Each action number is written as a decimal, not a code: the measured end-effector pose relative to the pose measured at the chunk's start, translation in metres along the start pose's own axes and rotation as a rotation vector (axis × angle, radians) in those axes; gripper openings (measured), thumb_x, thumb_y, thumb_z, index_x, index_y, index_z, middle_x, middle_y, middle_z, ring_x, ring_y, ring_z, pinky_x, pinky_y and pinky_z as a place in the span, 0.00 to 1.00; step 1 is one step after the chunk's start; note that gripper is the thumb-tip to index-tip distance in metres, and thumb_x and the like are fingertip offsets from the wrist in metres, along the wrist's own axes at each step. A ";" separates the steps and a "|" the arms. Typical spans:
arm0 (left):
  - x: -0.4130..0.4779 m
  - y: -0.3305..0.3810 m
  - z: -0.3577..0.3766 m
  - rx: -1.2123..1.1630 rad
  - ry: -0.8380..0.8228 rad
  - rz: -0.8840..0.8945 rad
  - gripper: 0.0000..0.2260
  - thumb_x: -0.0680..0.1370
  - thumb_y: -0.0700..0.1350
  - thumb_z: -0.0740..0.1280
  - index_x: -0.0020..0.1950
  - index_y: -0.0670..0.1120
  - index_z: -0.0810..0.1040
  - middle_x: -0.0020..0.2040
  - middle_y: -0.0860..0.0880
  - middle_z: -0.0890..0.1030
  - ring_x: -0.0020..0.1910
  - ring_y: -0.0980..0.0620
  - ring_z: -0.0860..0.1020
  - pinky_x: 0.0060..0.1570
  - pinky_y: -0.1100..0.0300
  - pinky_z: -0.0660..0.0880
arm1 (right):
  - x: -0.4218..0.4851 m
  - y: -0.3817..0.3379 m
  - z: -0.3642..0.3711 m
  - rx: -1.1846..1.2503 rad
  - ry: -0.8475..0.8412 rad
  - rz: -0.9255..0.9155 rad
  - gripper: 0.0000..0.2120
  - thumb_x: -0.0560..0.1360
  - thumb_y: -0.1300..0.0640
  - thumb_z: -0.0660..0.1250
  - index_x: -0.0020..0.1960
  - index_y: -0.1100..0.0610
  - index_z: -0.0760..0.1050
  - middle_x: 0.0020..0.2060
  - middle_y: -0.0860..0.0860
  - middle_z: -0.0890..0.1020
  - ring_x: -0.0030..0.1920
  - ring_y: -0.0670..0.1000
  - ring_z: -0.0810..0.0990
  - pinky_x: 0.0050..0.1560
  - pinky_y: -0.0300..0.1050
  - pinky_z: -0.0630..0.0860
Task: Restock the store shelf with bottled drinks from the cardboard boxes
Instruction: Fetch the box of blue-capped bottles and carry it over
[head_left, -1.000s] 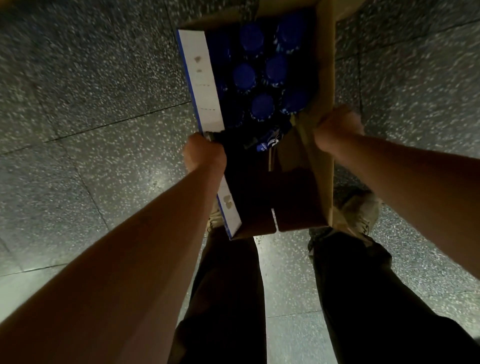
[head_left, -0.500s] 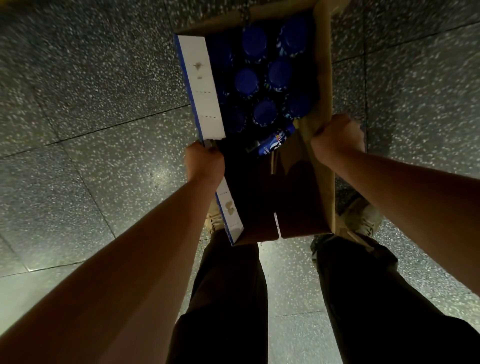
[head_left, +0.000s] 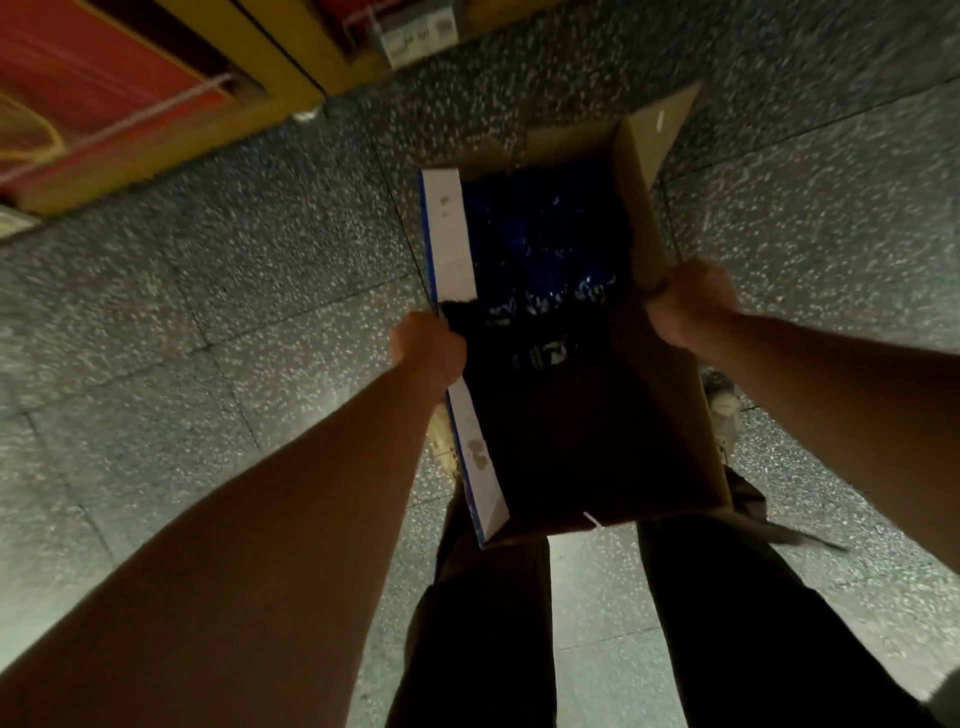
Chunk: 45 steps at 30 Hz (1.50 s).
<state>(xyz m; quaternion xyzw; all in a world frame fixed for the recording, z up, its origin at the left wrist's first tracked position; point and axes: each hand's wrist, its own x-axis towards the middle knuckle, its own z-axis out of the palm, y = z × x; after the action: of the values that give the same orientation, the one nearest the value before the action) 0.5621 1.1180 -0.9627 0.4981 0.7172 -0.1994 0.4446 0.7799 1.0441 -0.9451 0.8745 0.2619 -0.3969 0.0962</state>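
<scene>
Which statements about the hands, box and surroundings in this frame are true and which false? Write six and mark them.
1. The left hand grips the box by its white flap. True.
2. The right hand hangs free. False: it grips the box's brown flap.
3. The box is taped shut. False: it is open, with blurred blue bottles inside.
4. The floor is speckled tile. True.
5. A yellow-edged shelf shows at the upper left. True.
6. The person is barefoot. False: a shoe shows beside the box.
</scene>
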 end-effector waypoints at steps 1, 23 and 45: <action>-0.011 0.000 -0.006 0.019 -0.015 0.008 0.12 0.77 0.38 0.62 0.57 0.33 0.76 0.56 0.35 0.79 0.56 0.37 0.78 0.56 0.47 0.77 | -0.012 0.004 -0.003 -0.002 -0.009 0.009 0.12 0.79 0.60 0.60 0.58 0.66 0.75 0.56 0.65 0.78 0.56 0.64 0.78 0.53 0.52 0.77; -0.225 0.143 -0.115 0.562 0.006 0.401 0.21 0.78 0.42 0.65 0.69 0.38 0.69 0.66 0.38 0.73 0.62 0.39 0.74 0.59 0.50 0.74 | -0.218 0.091 -0.172 0.341 0.225 0.260 0.13 0.77 0.58 0.62 0.58 0.63 0.77 0.53 0.62 0.80 0.54 0.61 0.80 0.48 0.50 0.77; -0.495 0.108 0.223 1.164 -0.186 0.924 0.11 0.77 0.41 0.64 0.56 0.37 0.78 0.55 0.37 0.79 0.53 0.39 0.79 0.46 0.53 0.74 | -0.441 0.458 -0.005 0.874 0.244 0.754 0.13 0.75 0.60 0.61 0.57 0.63 0.76 0.51 0.61 0.81 0.50 0.60 0.81 0.46 0.49 0.77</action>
<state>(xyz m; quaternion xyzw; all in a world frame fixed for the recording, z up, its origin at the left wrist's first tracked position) 0.8101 0.7353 -0.6495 0.8844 0.1732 -0.3810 0.2064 0.7863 0.4905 -0.6320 0.9051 -0.2457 -0.3028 -0.1695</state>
